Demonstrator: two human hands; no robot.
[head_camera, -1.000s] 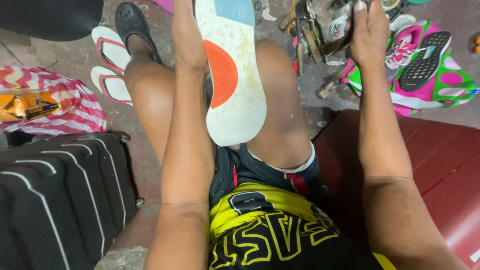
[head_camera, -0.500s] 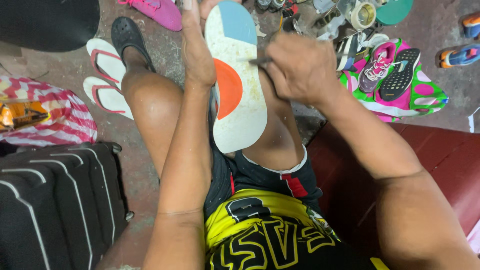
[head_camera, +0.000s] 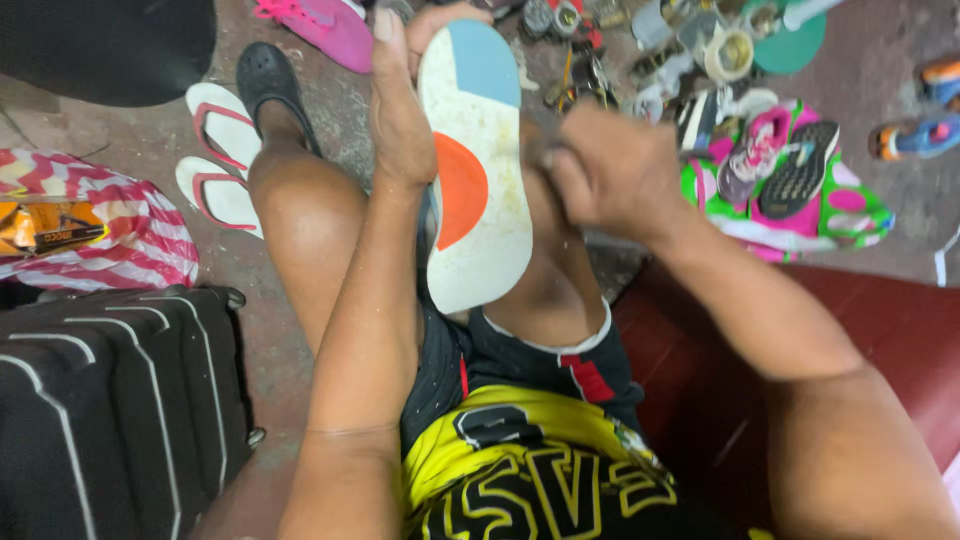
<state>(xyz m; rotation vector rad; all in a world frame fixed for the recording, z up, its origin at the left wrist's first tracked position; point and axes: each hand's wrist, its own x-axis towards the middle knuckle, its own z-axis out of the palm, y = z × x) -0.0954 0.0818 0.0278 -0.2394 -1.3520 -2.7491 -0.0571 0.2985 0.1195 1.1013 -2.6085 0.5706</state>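
A: Item one: we hold a shoe sole (head_camera: 478, 170), white with a blue toe patch and an orange half-disc, propped upright over our knees, tread face toward us. Count: one.

B: Handling?

A: We judge it light and somewhat flexible, rubbery rather than brittle; it should bend if pressed mid-span, so we would grip it along an edge near the toe. The left hand (head_camera: 400, 115) does that now, its fingers wrapped over the toe end and left edge, pinching the sole. The right hand (head_camera: 610, 165) sits at the right edge, fingers curled together, seemingly on a thin tool; whether it really grips one, we cannot tell.

B: Moving outward, what do we list?

A: On the floor (head_camera: 320, 90): two white flip-flops (head_camera: 218, 150) with red straps, one black clog (head_camera: 270, 85) on our foot, one pink shoe (head_camera: 325, 25). To the right, a patterned pink-and-green cloth (head_camera: 850, 215) carrying two sports shoes (head_camera: 770, 160), one pink upper and one dark tread. Further right, two blue-and-orange shoes (head_camera: 915, 135), partly cut off.

B: And the edges?

A: One black suitcase (head_camera: 110, 400), one red-and-white striped bag (head_camera: 120, 235), one roll of tape (head_camera: 728, 52) among small tools too cluttered to count.
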